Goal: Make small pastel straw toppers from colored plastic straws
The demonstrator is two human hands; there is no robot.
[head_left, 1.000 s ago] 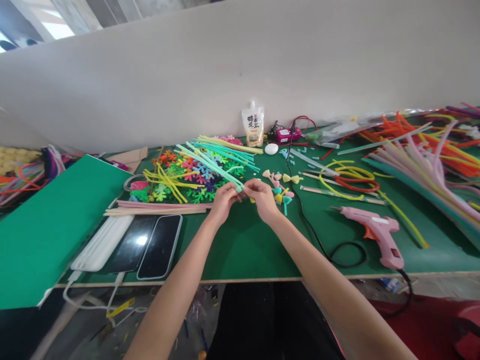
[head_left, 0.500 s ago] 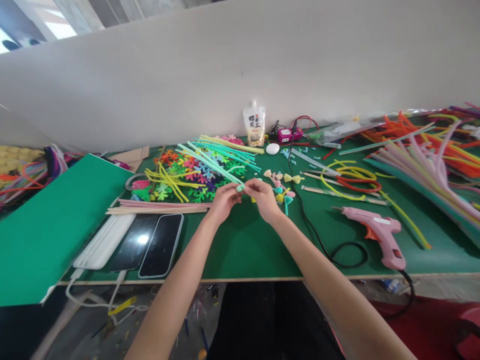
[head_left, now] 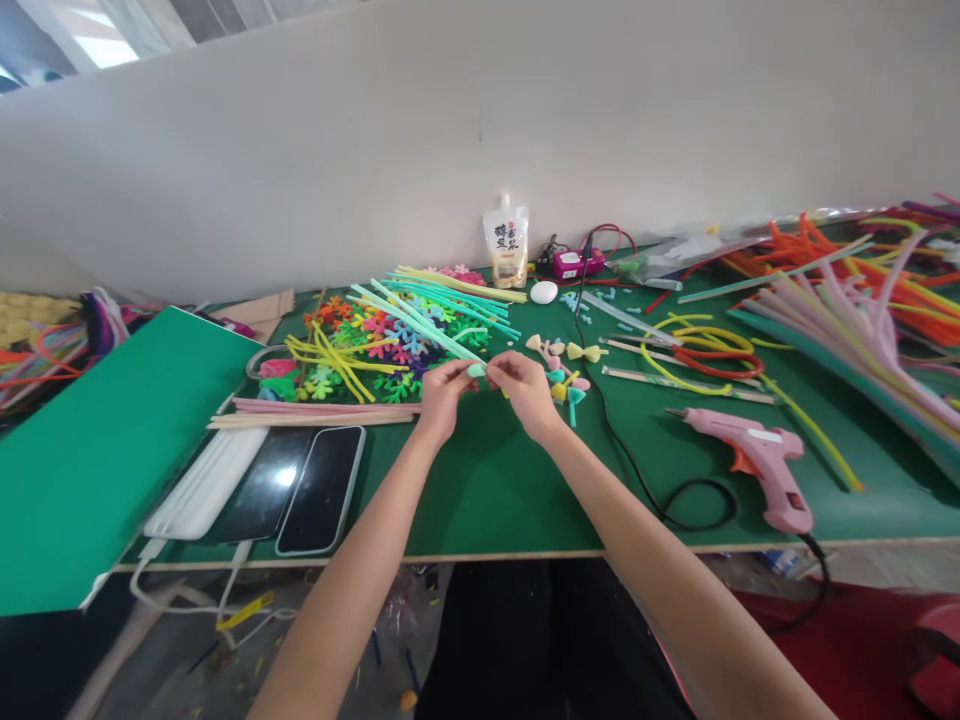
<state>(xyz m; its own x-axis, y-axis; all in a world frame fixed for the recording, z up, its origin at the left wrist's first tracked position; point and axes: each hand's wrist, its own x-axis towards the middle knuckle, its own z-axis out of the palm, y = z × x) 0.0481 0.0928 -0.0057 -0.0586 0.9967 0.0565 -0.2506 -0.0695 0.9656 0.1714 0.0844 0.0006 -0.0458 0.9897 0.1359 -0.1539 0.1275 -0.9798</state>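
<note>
Between my two hands is a small mint-green piece of bent pipe cleaner, pinched from both sides over the middle of the table. My left hand grips its left side with thumb and fingers. On the other side, my right hand has its fingertips closed at the piece's right end, partly hiding it. Just beyond my hands lie loose mint pipe cleaners on a heap of colourful snowflake-shaped pieces. Small bow-like pipe-cleaner shapes in pink, yellow and teal lie right of my right hand.
A pink hot glue gun lies at right, its black cord looping nearby. Phones and a white power bank are at left, beside a green board. Pipe-cleaner bundles fill the far right; a pouch stands behind.
The mint piece between my fingers has turned, showing a fuller, more rounded side. My hands stay pinched in nearly the same place; the view has shifted slightly.
</note>
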